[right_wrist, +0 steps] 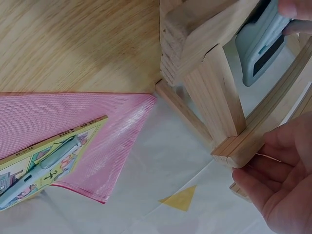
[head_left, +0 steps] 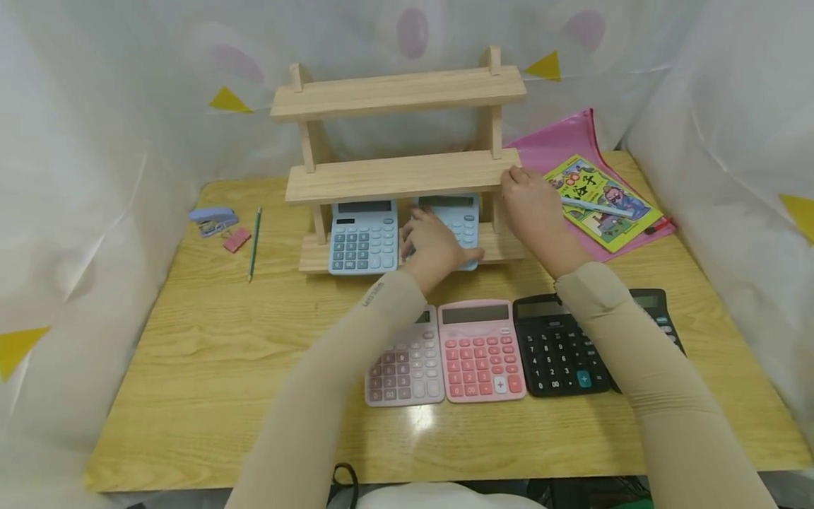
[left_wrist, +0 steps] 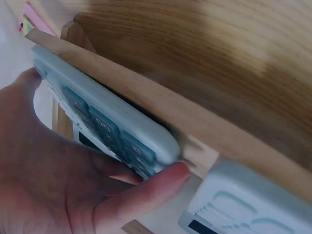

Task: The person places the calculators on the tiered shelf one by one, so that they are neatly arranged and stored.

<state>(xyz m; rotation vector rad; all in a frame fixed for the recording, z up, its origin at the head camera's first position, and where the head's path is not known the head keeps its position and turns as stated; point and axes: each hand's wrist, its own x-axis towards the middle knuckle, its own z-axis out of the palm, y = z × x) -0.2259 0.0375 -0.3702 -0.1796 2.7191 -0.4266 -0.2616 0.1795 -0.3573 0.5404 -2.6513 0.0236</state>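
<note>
On the bottom tier of a wooden shelf rack (head_left: 407,177) two light blue calculators lean side by side. My left hand (head_left: 435,244) spans the right-hand blue calculator (head_left: 467,226), thumb at its right edge and fingers at its left, covering many of its keys. In the left wrist view the hand grips that calculator (left_wrist: 105,105) by its sides, its lower edge against the tier's front lip. The left-hand blue calculator (head_left: 363,240) stands beside it. My right hand (head_left: 534,215) holds the right end of the middle shelf (right_wrist: 231,156), fingertips curled at its edge.
Lying in front of the rack are a pale pinkish calculator (head_left: 407,375), a pink calculator (head_left: 481,353) and black calculators (head_left: 553,353), partly behind my sleeves. A pink pouch (head_left: 562,145), booklet (head_left: 604,201) and pen (head_left: 598,206) lie right; a stapler (head_left: 213,219), pink eraser (head_left: 237,240) and pencil (head_left: 255,244) left.
</note>
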